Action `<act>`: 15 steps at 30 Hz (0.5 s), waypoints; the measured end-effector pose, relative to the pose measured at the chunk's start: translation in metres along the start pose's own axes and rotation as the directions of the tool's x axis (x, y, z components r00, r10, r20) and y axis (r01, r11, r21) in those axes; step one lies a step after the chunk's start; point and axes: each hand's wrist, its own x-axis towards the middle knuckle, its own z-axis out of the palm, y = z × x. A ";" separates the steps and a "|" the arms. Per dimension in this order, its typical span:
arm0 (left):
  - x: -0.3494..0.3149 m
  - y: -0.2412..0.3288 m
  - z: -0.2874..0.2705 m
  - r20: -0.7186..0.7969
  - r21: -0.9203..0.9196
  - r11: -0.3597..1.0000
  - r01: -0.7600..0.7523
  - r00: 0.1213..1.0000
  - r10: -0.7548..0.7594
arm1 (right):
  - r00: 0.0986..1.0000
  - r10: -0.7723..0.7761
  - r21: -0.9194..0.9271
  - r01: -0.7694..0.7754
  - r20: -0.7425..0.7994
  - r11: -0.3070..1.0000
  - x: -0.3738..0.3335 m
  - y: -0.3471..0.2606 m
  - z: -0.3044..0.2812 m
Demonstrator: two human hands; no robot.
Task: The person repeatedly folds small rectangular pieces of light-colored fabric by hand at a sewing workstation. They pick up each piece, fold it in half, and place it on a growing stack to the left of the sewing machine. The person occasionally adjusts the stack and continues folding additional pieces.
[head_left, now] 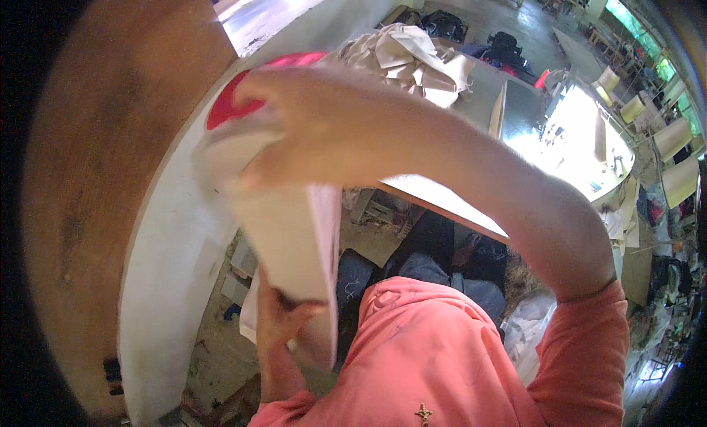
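A long cream cloth piece (283, 235), folded or layered, hangs between my two hands at the left of my body. My left hand (283, 320) grips its lower part, thumb lying across the front and fingers partly hidden behind. My right hand (276, 136) reaches across to the upper end of the cloth, which sits between its thumb and fingers; motion blurs the fingertips. Right beside that hand, a red cloth (230, 103) lies on the white table edge (166, 258).
A heap of cream cloth pieces (409, 59) lies on the table beyond my right arm. Farther right is a brightly lit work surface (582, 136). A brown wooden panel (110, 132) stands at the left. White bundled material (529, 327) is by my right side.
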 end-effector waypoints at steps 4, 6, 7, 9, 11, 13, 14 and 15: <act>0.045 -0.013 0.025 0.173 -0.088 0.976 -0.200 0.962 0.213 | 0.994 0.021 -0.294 -0.053 -0.110 0.954 -0.004 0.023 -0.022; 0.060 -0.012 0.029 0.209 -0.151 0.973 -0.174 0.957 0.203 | 0.993 0.047 -0.421 -0.087 -0.105 0.903 -0.008 0.025 -0.023; 0.066 -0.011 0.032 0.193 -0.123 0.974 -0.192 0.958 0.214 | 0.990 0.058 -0.420 -0.106 -0.126 0.901 -0.009 0.026 -0.023; 0.072 -0.012 0.039 0.145 -0.061 0.973 -0.224 0.962 0.231 | 0.985 0.069 -0.410 -0.129 -0.157 0.903 -0.005 0.022 -0.020; 0.073 -0.019 0.055 0.055 0.093 0.919 -0.383 0.924 0.379 | 0.983 0.089 -0.401 -0.147 -0.159 0.904 -0.005 0.009 -0.026; 0.070 -0.017 0.065 -0.020 0.168 0.899 -0.405 0.910 0.414 | 0.987 0.086 -0.365 -0.131 -0.137 0.922 -0.002 -0.005 -0.031; 0.068 -0.013 0.071 -0.058 0.141 0.919 -0.369 0.923 0.380 | 0.987 0.025 -0.364 -0.082 -0.159 0.928 -0.001 -0.009 -0.033; 0.068 -0.011 0.072 -0.097 0.113 0.936 -0.333 0.934 0.344 | 0.983 -0.036 -0.363 -0.033 -0.181 0.931 0.001 -0.013 -0.033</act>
